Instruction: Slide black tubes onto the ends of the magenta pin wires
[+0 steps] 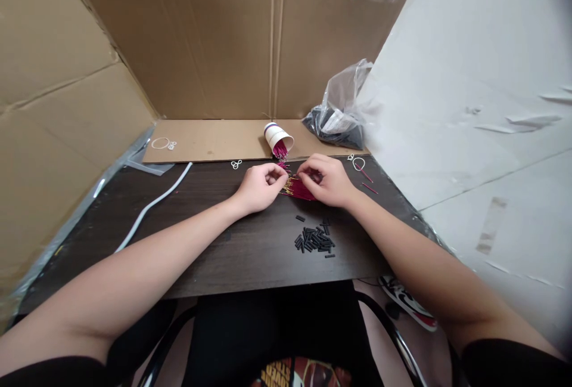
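Note:
My left hand (pixel 263 186) is closed in a pinch at the left end of a bundle of dark red wires (pixel 300 190) with gold-coloured tips. Across from it, my right hand (pixel 327 180) also pinches, over the wires' right part. What lies between the fingertips is too small to make out. Just beyond the hands, a white paper cup (pixel 277 138) lies on its side, with more dark red wires (pixel 280 149) spilling from its mouth. Nearer to me, a loose pile of short black tubes (pixel 314 239) rests on the dark table.
A clear plastic bag (pixel 342 118) of black pieces stands at the back right. White rubber bands (pixel 358 164) and loose red wires (pixel 370 188) lie to the right. On the left is a pale tube (pixel 156 202). Cardboard walls (pixel 214 41) enclose the dark table (pixel 223 256).

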Motion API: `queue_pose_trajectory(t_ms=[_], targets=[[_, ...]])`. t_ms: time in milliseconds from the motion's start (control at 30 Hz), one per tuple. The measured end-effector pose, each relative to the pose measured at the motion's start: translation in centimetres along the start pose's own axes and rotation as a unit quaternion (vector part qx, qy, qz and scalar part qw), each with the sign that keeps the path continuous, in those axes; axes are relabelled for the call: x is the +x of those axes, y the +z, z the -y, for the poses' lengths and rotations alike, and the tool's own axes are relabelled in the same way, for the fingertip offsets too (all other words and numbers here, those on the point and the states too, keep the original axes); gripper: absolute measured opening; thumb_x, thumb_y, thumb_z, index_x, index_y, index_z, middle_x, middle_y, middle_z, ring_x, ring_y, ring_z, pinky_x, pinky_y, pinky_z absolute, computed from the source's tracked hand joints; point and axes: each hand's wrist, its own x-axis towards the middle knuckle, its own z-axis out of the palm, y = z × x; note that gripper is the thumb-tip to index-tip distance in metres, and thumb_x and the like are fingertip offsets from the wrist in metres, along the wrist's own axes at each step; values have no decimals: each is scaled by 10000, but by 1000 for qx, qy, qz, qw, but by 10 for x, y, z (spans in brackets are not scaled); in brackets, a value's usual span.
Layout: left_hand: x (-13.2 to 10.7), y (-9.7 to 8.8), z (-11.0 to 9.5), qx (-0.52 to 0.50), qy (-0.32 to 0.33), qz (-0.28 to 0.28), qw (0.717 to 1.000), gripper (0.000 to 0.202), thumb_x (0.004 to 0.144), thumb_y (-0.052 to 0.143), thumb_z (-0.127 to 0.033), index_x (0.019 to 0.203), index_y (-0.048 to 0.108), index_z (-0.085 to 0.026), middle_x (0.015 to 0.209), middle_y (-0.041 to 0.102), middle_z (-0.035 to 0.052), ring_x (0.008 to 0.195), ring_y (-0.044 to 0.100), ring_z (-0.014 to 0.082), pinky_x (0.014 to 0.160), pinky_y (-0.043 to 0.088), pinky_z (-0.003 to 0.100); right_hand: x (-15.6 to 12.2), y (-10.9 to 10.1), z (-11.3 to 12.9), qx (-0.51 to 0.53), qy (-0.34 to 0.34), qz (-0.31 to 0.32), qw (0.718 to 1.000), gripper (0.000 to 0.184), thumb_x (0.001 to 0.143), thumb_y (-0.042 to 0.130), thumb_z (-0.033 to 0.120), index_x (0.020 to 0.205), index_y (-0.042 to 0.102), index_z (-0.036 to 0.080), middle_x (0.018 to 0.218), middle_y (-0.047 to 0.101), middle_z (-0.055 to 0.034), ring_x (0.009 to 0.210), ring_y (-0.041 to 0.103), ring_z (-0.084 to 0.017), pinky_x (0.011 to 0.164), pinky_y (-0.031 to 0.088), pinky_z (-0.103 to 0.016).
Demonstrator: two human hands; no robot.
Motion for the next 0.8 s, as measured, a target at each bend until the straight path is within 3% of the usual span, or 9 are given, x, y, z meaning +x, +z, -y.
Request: queue_pose_trajectory(t_ms=[533,800], targets=[[0,-2,0,21,13,22,999,148,953,725,-282,928,770,-142,849,753,76,709,600,156,696,494,305,2,-6,3,11,-7,42,999,121,1034,621,179,1006,729,224,979,729,-70,832,644,-209,753,523,-377],[1,-2,1,6,-1,25,1000,126,959,723,-253,947,765,-134,868,749,72,714,597,148,707,490,303,1,-5,1,16,-32,31,999,134,1040,618,151,1030,740,208,987,730,-80,847,657,-209,764,533,-375]])
